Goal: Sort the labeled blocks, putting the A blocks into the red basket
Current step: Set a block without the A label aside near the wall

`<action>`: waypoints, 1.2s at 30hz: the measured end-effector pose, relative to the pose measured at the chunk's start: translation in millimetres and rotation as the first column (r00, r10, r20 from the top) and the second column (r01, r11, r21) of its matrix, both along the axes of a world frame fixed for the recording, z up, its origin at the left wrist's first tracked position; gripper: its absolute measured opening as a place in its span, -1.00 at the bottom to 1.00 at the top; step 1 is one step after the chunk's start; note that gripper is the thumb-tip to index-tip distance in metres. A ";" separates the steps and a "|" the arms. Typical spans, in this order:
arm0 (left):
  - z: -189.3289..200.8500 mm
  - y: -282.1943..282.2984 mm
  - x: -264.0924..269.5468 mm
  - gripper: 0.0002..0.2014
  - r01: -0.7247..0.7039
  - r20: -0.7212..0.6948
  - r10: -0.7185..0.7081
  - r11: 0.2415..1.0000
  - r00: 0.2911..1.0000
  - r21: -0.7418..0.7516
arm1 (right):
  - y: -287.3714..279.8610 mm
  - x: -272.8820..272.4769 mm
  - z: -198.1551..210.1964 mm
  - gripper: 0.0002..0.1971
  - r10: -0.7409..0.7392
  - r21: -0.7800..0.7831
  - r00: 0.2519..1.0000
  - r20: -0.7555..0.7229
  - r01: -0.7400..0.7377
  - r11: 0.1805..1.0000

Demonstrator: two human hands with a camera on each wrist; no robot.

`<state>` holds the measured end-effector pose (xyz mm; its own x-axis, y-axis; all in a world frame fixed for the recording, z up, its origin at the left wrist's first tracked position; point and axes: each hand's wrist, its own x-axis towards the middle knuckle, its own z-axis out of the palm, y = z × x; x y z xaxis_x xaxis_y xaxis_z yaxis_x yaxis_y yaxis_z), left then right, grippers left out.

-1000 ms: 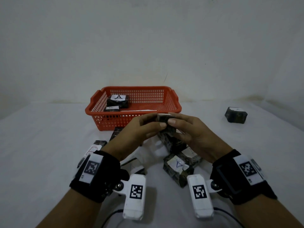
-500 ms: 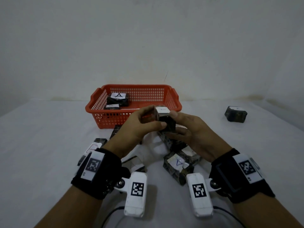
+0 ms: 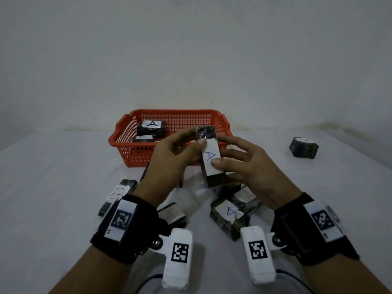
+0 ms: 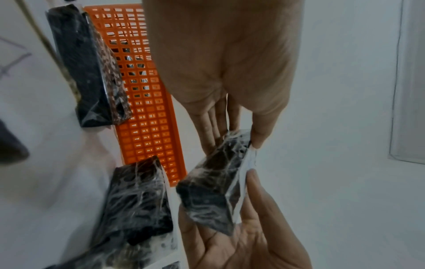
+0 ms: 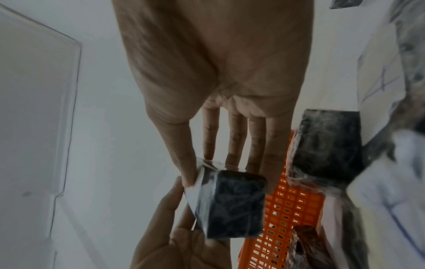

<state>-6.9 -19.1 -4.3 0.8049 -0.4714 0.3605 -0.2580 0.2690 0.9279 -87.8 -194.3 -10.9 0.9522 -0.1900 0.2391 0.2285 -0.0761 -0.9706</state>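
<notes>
Both hands hold one dark wrapped block [image 3: 209,154] upright in front of the red basket [image 3: 169,112]; its white label with a blue A faces me. My left hand [image 3: 191,145] pinches its upper end, thumb on the label. My right hand [image 3: 228,152] grips its right side, thumb low on the label. The left wrist view shows the block [image 4: 218,182] between my left hand [image 4: 234,140] and the right hand [image 4: 241,236]. Seen from the right wrist, the block [image 5: 234,203] sits at my right hand's fingertips [image 5: 188,174]. An A block [image 3: 151,128] lies in the basket.
A second labelled block [image 3: 144,138] lies in the basket. On the white cloth below my hands lie a B block [image 3: 118,194] and A blocks [image 3: 229,215], [image 3: 246,196], [image 3: 171,215]. A lone block [image 3: 303,147] sits far right. A wall stands behind the basket.
The block has been turned in my hands from lying flat to upright, so its A label now faces me. Both hands rose slightly.
</notes>
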 end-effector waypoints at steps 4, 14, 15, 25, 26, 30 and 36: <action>0.2 3.7 0.2 -0.63 -0.045 0.099 0.048 0.999 0.994 -0.029 | 6.2 -1.3 4.8 -0.55 0.010 0.002 0.999 -0.035 -0.009 1.000; -0.8 3.7 -5.1 -0.48 0.141 0.255 -0.138 0.990 0.957 0.007 | 4.5 -6.9 11.2 -0.47 0.032 0.039 0.996 -0.085 -0.028 0.999; -0.6 4.0 -3.7 -0.48 0.144 0.233 -0.145 0.989 0.962 0.021 | 3.9 -6.3 10.5 -0.49 0.021 0.036 0.997 -0.077 -0.018 0.999; 5.2 0.3 -8.9 -0.64 0.210 0.013 -0.218 0.955 0.976 0.209 | 3.4 -4.9 9.2 -0.50 0.034 -0.037 0.996 -0.078 -0.037 0.999; 5.2 0.6 -8.5 -0.66 0.222 0.015 -0.230 0.956 0.973 0.193 | 4.0 -5.4 10.2 -0.51 0.034 -0.041 0.997 -0.074 -0.037 0.998; 3.2 2.4 -8.0 -0.63 0.258 0.000 -0.265 0.939 0.964 0.226 | 4.3 -7.2 12.0 -0.45 0.008 -0.025 0.999 -0.047 -0.009 1.000; 1.7 0.7 -5.9 -0.72 0.259 -0.080 -0.249 0.952 0.965 0.165 | 3.2 -3.8 8.6 -0.58 0.025 -0.006 0.996 -0.088 -0.026 1.000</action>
<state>-12.8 -18.4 -2.6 0.6674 -0.7138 0.2122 -0.1467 0.1534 0.9772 -91.5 -191.1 -2.3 0.9741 -0.1642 0.1556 0.1444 -0.0780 -0.9864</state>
